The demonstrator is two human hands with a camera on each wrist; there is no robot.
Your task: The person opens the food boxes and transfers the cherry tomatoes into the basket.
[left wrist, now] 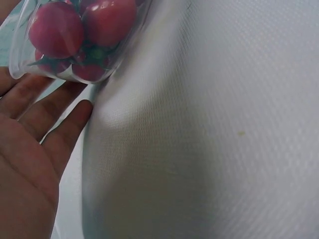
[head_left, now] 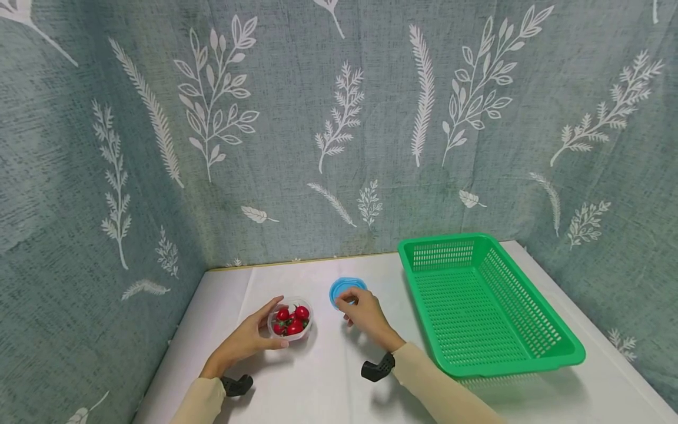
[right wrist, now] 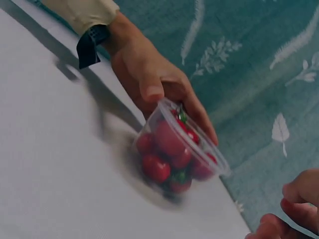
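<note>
A clear plastic tub [head_left: 290, 318] of red cherry tomatoes [head_left: 295, 327] with green stems stands on the white table. My left hand [head_left: 248, 338] holds it from the left, thumb on the near side and fingers on the far side; the right wrist view also shows this left hand [right wrist: 154, 74] at the tub [right wrist: 172, 154]. In the left wrist view, fingers [left wrist: 65, 129] reach the tub's side [left wrist: 107, 55]. My right hand [head_left: 368, 318] hovers by a round blue lid [head_left: 341, 287], partly covering it, fingers loosely bent. Nothing shows between its fingertips [right wrist: 294, 191].
A large green slotted basket [head_left: 442, 338] stands to the right of my right hand, with its rim raised above the table [head_left: 312, 391]. Grey-green patterned cloth [head_left: 296, 118] walls the table at the back and both sides.
</note>
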